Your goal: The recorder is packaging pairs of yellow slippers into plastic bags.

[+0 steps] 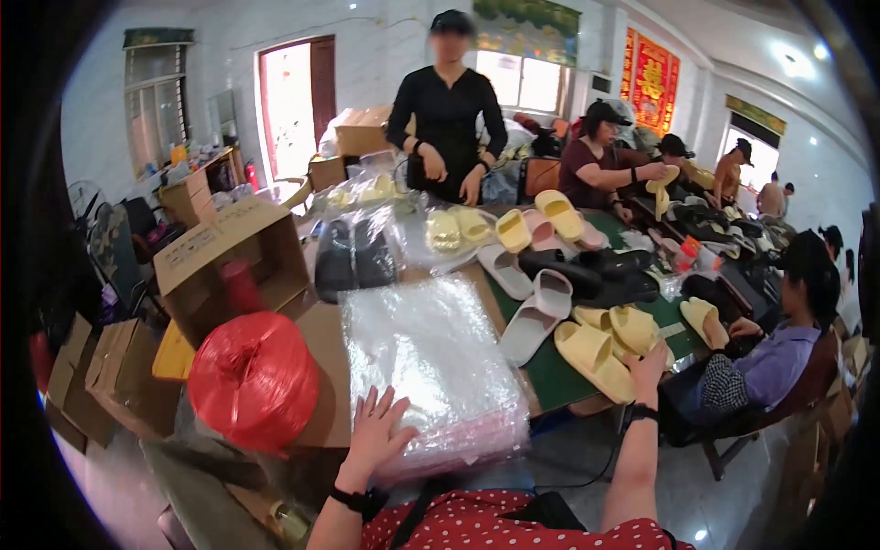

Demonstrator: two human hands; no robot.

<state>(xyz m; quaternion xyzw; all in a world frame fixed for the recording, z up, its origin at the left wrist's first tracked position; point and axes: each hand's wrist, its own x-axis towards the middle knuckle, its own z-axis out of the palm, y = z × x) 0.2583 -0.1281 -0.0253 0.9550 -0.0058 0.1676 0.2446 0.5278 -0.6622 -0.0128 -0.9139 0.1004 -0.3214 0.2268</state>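
Note:
My left hand [378,427] lies with its fingers spread on the near left edge of a thick stack of clear plastic bags [426,335]. My right hand [648,368] reaches to the right and grips the near end of a yellow slipper [634,328]; part of the grip is hidden. Another yellow slipper [593,359] lies just left of it, on the green tabletop [561,392]. Farther left are pale grey slippers [536,321]. Black slippers [605,275] lie behind, and more yellow slippers [557,213] are at the far side.
A big red roll of plastic twine [252,380] stands left of the bags, before an open cardboard box [229,266]. Bagged black slippers [356,257] lie beyond. One person [449,128] stands opposite; a seated person [779,353] at right handles a yellow slipper [701,321].

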